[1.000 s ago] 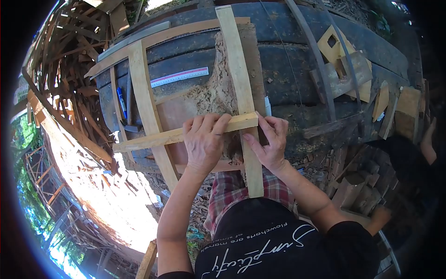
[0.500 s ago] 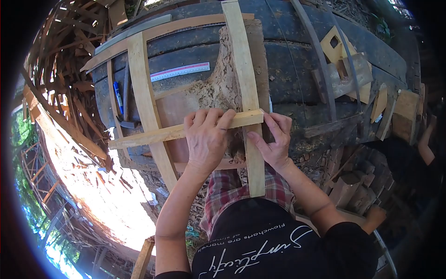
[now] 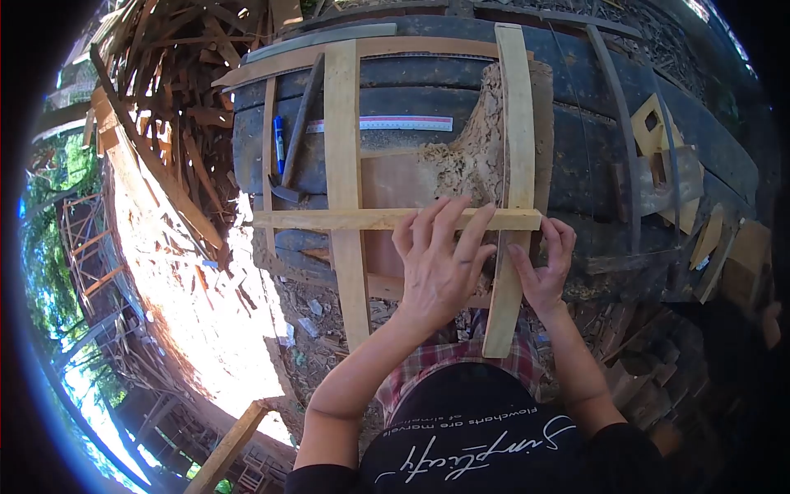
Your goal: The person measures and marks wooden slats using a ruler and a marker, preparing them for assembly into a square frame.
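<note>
A narrow wooden strip (image 3: 374, 219) lies crosswise over two long wooden slats, the left slat (image 3: 344, 156) and the right slat (image 3: 517, 123). My left hand (image 3: 440, 267) reaches over the strip near its right part, its fingers spread apart and not wrapped round it. At the strip's right end is my right hand (image 3: 545, 276), fingertips by the end and thumb apart from them, near the right slat. The undersides of my left fingers are hidden.
A white ruler (image 3: 403, 123), a blue marker (image 3: 280, 144) and a hammer (image 3: 303, 123) lie on the dark plank table (image 3: 568, 156). A rough-edged wood slab (image 3: 477, 132) sits under the right slat. Wooden tool parts (image 3: 658, 136) lie at the right; scrap wood (image 3: 177, 107) is heaped at the left.
The view has shifted, so the table and slats appear further right. My left hand has loosened from the strip and spread its fingers. The strip now sits more squarely across the slats.
</note>
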Available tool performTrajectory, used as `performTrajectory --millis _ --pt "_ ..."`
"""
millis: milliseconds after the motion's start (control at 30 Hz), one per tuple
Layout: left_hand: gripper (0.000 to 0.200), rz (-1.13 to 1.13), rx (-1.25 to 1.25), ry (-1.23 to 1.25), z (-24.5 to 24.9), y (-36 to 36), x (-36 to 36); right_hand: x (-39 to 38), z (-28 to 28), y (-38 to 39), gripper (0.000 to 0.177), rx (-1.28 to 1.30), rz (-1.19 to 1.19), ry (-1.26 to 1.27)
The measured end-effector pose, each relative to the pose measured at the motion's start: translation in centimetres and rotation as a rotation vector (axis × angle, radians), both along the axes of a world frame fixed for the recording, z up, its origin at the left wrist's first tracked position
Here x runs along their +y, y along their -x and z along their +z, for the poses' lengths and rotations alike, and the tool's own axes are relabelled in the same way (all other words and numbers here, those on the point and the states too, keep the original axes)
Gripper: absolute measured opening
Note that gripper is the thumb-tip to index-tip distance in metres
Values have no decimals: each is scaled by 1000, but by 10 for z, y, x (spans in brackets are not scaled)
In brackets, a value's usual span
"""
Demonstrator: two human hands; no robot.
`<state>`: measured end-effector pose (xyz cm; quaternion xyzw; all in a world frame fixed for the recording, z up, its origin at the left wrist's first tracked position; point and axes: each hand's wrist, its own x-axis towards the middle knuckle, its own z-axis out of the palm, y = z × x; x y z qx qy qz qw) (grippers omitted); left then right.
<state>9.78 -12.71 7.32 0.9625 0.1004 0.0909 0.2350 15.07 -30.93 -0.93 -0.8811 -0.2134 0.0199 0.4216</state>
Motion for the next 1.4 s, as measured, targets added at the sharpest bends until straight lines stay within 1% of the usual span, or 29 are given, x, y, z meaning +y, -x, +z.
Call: performTrajectory --millis 33,100,167,233,300,333,400,433,500,533,600,633,667,733,767,833,867,967,1000,1067,1100,1167,1200,1267,1333,1400 --pt "45 6 4 -6 1 13 2 1 -2 -1 57 4 6 -6" --pt "39 116 -62 85 -4 49 15 0 -5 0 56 -22 -3 -20" --pt "35 355 -71 198 -17 85 29 1 -9 2 55 -7 -11 -30" --pt "29 522 -86 235 -27 115 51 -1 -13 2 55 25 -3 -26" --pt "27 738 -56 481 -37 150 70 -1 -18 3 54 1 -33 -67" --pt "27 773 -49 479 -39 164 76 -2 -18 5 54 16 -2 -63" --pt "34 983 -26 894 -40 187 84 -2 -20 3 53 23 -27 -89" --pt "34 999 -40 901 -41 200 85 0 -20 2 53 17 -7 -87" --pt "36 1131 16 1122 -48 220 82 -1 -20 2 51 11 -13 -120" --pt "36 1129 6 1139 -49 225 76 -2 -21 2 51 -4 -5 -111" --pt "46 1194 71 1219 -46 237 60 -3 -24 3 51 -7 -7 -110" --pt "57 1177 84 1267 -48 244 52 -2 -24 4 52 33 -20 -130" --pt "57 1181 65 1273 -52 249 46 -3 -26 3 52 22 -6 -133" --pt "65 1223 -58 1511 -55 262 31 -3 -28 4 53 0 -18 -119" --pt "65 1231 -86 1515 -57 268 23 -4 -29 4 53 -9 5 -126" --pt "71 1318 -243 1653 -59 274 5 -3 -27 5 53 -1 -12 -127" --pt "71 1322 -274 1654 -61 278 -5 -2 -27 4 53 -10 10 -138" --pt "69 1389 -329 1758 -63 283 -41 -2 -31 3 53 -6 16 -172" --pt "69 1393 -356 1762 -64 285 -54 -3 -32 3 54 -9 13 -172" --pt "61 1227 -188 1750 -68 285 -76 -3 -35 3 54 -21 28 -170" --pt "61 1228 -207 1759 -71 283 -86 -3 -36 4 53 -32 25 -160" --pt "56 883 129 1661 -79 274 -100 -4 -37 2 53 -65 24 -150" --pt "56 867 114 1668 -78 263 -104 -3 -36 3 53 -58 12 -154" --pt "57 587 346 1635 -72 235 -108 -2 -35 5 54 -78 -13 -169" --pt "59 501 308 1661 -71 211 -115 -2 -35 4 53 -49 -9 -183" --pt "62 398 299 1688 -67 194 -117 -3 -35 6 56 -65 -63 -189"
